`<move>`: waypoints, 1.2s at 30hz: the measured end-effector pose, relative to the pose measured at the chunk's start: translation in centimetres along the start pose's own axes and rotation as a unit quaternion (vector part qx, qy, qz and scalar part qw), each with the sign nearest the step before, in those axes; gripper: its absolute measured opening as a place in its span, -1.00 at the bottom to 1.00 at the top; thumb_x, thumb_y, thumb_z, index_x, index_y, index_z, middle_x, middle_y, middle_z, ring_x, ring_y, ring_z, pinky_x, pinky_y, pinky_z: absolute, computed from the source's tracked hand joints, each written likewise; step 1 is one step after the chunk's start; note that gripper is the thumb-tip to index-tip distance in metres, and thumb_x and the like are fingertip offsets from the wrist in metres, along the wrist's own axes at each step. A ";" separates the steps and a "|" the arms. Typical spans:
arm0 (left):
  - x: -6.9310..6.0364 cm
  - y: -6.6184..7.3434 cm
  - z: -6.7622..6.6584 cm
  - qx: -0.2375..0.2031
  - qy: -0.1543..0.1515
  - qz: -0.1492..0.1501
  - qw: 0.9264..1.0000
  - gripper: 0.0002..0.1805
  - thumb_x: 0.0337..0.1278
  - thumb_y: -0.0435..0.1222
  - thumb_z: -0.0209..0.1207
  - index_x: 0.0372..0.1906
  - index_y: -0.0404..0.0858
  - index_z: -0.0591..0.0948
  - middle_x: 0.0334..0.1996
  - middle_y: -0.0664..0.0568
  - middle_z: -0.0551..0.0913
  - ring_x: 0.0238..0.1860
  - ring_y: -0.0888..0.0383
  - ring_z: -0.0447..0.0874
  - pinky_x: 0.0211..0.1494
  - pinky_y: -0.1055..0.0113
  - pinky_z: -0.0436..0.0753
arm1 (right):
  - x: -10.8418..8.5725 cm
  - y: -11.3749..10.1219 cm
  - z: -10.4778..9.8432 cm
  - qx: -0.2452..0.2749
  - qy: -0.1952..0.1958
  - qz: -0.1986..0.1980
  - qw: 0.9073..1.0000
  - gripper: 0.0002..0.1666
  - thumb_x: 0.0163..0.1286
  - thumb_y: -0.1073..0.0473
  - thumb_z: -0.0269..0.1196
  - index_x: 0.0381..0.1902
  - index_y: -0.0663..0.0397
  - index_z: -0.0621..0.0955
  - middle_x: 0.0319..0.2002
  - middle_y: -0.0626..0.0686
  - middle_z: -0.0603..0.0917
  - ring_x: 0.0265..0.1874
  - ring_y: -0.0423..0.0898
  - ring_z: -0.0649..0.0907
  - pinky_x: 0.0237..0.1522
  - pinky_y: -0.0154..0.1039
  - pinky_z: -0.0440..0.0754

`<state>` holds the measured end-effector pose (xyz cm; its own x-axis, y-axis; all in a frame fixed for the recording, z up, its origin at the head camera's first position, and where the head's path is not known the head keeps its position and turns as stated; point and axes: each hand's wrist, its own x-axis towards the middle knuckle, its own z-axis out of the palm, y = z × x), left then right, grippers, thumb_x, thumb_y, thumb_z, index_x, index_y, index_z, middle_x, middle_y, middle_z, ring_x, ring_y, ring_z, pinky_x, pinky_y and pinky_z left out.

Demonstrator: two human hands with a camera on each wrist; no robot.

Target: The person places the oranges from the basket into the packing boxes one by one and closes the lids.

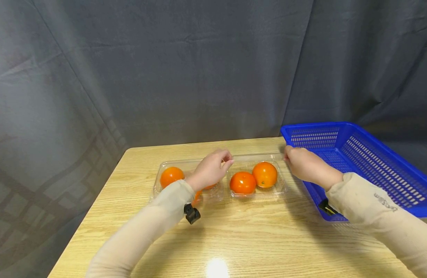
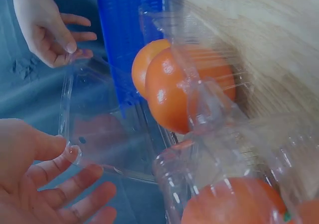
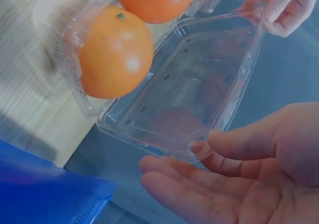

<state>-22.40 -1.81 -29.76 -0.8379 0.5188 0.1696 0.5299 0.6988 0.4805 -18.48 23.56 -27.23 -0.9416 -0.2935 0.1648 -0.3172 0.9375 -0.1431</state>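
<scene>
A clear plastic clamshell box (image 1: 282, 189) holds an orange (image 1: 265, 174) and a redder round fruit (image 1: 243, 182). Its hinged lid (image 3: 199, 94) stands raised at the far side. One lid corner is pinched between thumb and forefinger of my left hand (image 1: 211, 168), its other fingers spread in the left wrist view. My right hand (image 1: 308, 164) pinches the opposite corner, as the right wrist view shows. A second clear box (image 1: 154, 190), with several orange-red fruits (image 1: 171, 176), lies to the left, partly hidden by my left arm.
A blue plastic basket (image 1: 395, 152) with slotted walls stands at the right, partly behind my right forearm. Everything rests on a light wooden table (image 1: 234, 231). A dark grey curtain (image 1: 199, 77) hangs behind the table.
</scene>
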 end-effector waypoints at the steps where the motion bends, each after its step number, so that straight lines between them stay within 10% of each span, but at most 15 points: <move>1: -0.1 0.1 0.1 0.011 -0.001 0.002 1.000 -0.84 0.32 -0.19 0.03 -0.22 -0.20 0.53 -0.17 -0.02 0.58 -0.14 0.05 0.56 0.03 0.22 0.55 | -0.1 -0.1 0.1 -0.003 0.000 0.002 1.000 -0.86 0.26 0.39 0.05 -0.51 0.24 0.39 -0.65 0.08 0.42 -0.62 -0.03 0.43 -0.55 -0.11 0.47; 10: -1.0 0.4 0.6 0.061 -0.012 0.008 0.998 -0.84 0.31 -0.18 0.03 -0.20 -0.17 0.53 -0.24 0.03 0.57 -0.38 0.17 0.46 -0.27 0.35 0.50 | -1.1 -0.8 0.9 -0.024 0.000 0.017 1.000 -0.87 0.27 0.41 0.04 -0.49 0.29 0.39 -0.63 0.16 0.49 -0.57 0.10 0.59 -0.56 0.00 0.55; 24: -2.0 0.2 1.8 0.094 -0.008 0.031 0.995 -0.90 0.26 -0.21 0.09 -0.24 -0.15 0.54 -0.32 0.07 0.57 -0.38 0.17 0.47 -0.27 0.34 0.50 | -2.9 -1.2 3.3 -0.054 0.067 0.015 0.996 -0.88 0.23 0.41 0.11 -0.47 0.35 0.39 -0.56 0.22 0.49 -0.60 0.15 0.59 -0.66 -0.06 0.54; 31: -2.4 0.2 2.2 0.112 -0.005 0.032 0.993 -0.86 0.25 -0.18 0.11 -0.23 -0.15 0.57 -0.18 0.04 0.65 -0.06 0.05 0.62 -0.01 0.18 0.60 | -3.7 -1.4 4.6 -0.063 0.103 0.017 0.993 -0.88 0.15 0.47 0.14 -0.47 0.35 0.38 -0.52 0.23 0.49 -0.65 0.12 0.57 -0.72 -0.08 0.54; 36: -2.7 0.0 2.8 0.138 0.011 0.053 0.989 -0.86 0.20 -0.17 0.15 -0.26 -0.15 0.60 -0.31 0.09 0.62 -0.24 0.11 0.61 -0.20 0.26 0.60 | -4.1 -1.3 5.5 -0.080 0.131 0.008 0.988 -0.86 0.10 0.52 0.13 -0.49 0.35 0.37 -0.53 0.22 0.45 -0.70 0.08 0.54 -0.78 -0.12 0.50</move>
<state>-19.80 -1.82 -32.66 -0.7771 0.5876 0.2256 0.6276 0.7507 0.2064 -14.86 22.49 -33.04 -0.8782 -0.2398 0.4139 -0.2610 0.9653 0.0055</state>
